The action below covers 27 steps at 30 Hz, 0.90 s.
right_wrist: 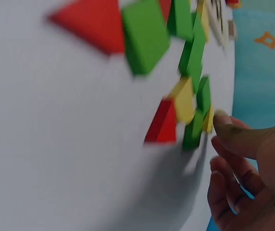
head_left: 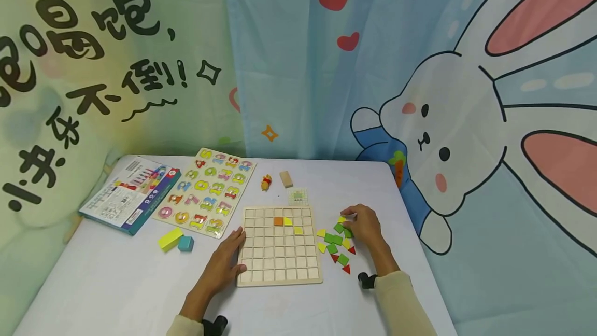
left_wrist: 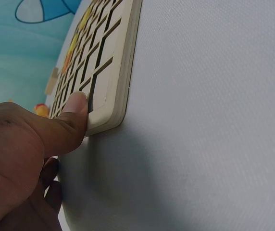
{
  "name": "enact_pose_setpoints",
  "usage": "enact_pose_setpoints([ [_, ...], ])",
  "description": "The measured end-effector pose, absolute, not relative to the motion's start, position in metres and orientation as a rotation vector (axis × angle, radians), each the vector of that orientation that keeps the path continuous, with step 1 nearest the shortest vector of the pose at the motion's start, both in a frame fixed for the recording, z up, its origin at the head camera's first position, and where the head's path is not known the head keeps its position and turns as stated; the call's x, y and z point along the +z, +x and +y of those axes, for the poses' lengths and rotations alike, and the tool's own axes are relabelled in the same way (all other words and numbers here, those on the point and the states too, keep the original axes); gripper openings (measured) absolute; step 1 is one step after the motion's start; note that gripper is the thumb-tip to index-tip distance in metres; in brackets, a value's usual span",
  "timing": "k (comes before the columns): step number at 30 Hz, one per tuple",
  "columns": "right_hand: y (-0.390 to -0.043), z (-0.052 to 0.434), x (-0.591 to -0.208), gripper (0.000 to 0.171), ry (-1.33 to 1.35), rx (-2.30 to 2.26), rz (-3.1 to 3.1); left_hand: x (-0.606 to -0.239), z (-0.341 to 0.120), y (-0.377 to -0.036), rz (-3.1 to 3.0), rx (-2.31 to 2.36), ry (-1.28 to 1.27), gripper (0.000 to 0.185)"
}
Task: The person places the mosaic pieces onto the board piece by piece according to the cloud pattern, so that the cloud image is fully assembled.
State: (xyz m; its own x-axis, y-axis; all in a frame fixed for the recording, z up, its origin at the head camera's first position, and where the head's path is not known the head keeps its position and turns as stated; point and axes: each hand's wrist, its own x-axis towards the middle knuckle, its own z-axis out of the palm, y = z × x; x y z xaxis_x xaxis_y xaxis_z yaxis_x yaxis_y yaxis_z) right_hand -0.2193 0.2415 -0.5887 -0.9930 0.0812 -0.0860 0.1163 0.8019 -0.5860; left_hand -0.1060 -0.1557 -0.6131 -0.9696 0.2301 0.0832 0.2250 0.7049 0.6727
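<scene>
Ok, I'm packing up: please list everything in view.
Table: one, white, underneath
Grid board: one, pale wood, centre
Tiles: three, one orange, two yellow, on grid board
Loose pieces: about thirteen, green, yellow, red, right side
Card: one, greenish, behind grid board
Wooden block: one, tan, behind card
Toy figure: one, red-yellow, beside wooden block
Number board: one, cream, back left
Box: one, white-blue, far left
Blocks: two, yellow and blue, near number board
Curtain: count unclear, blue-green, behind table
Gadgets: two, black, at wrists
Sleeves: two, beige, on forearms
Left hand: one, grid board's left edge
Right hand: one, at loose pieces
</scene>
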Motion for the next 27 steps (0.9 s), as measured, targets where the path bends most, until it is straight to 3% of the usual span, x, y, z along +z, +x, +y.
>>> enact_pose_setpoints([
  [18, -0.241, 0.240, -0.585, 0.015, 0.048, -0.738, 2.944, -0.614, -0.155, -0.106, 2.872, 1.129, 0.371, 0.086],
  [27, -0.235, 0.235, -0.580, 0.021, 0.051, -0.729, 2.994, -0.615, -0.156, -0.106, 2.883, 1.124, 0.374, 0.085],
])
